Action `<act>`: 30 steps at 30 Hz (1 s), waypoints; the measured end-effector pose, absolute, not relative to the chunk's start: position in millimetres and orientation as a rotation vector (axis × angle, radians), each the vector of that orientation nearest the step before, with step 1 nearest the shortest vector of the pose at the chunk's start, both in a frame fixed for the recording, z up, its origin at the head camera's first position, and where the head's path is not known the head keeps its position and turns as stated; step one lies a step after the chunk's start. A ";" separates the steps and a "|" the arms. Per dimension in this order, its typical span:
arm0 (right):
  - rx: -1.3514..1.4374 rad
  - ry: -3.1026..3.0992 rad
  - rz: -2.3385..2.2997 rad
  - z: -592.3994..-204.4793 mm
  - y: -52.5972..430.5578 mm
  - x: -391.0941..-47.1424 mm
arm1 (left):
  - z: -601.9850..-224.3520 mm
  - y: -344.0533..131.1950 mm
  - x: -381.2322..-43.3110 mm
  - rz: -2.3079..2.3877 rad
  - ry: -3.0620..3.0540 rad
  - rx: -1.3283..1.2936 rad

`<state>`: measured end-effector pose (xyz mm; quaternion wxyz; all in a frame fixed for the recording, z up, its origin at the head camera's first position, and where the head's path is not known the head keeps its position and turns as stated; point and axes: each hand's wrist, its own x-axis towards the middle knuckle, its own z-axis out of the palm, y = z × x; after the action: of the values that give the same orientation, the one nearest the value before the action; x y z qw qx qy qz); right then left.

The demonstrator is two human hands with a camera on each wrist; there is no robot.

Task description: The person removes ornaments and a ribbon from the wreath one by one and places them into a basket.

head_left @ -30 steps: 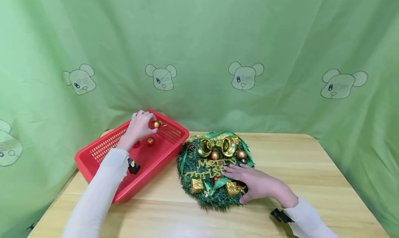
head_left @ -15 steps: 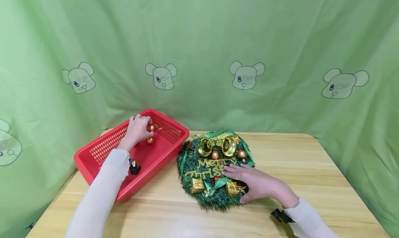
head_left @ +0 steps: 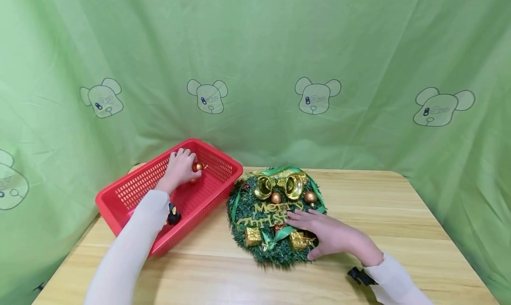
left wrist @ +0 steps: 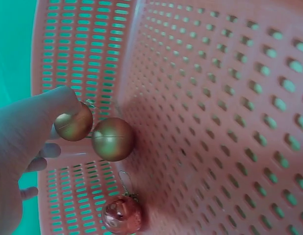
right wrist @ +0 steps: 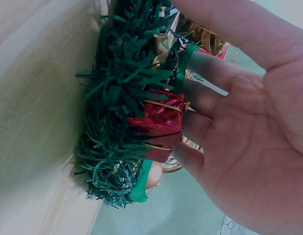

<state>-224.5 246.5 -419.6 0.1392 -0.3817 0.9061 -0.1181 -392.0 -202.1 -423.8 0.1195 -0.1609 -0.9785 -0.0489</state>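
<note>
In the head view, the left hand (head_left: 181,168) covers most of the lower gold ball (left wrist: 113,139). In the left wrist view, its thumb partly hides the pinched ball (left wrist: 74,125). The right hand (head_left: 329,235), at four o'clock on the wreath (head_left: 279,257), blocks the end of the gold words (head_left: 273,209). Both sleeves (head_left: 127,252) are cut off, at seven and five o'clock. The curtain (head_left: 255,39) has tiny writing (head_left: 318,99) too blurry to read.

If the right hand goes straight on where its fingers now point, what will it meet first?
Probably the gold lettering on the wreath, just ahead of the right hand in the head view; depth is unclear, so it may pass above.
</note>
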 end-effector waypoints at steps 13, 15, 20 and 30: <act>-1.131 2.621 -0.335 -417.3 245.2 -223.3 | -438.1 -195.9 -392.1 -0.042 -2.912 -0.532; -1.131 2.621 -0.338 -418.1 245.4 -223.3 | -438.2 -196.0 -391.5 -0.027 -2.910 -0.536; -1.109 2.615 -0.350 -418.6 246.3 -222.4 | -439.9 -197.0 -389.2 -0.004 -2.905 -0.544; -1.108 2.608 -0.365 -418.4 245.6 -222.4 | -436.4 -198.0 -387.4 -0.046 -2.958 -0.535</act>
<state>-222.4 245.6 -418.4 0.1418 -0.3838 0.9036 -0.1265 -387.4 -198.0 -436.4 0.0674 -0.1776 -0.9817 -0.0153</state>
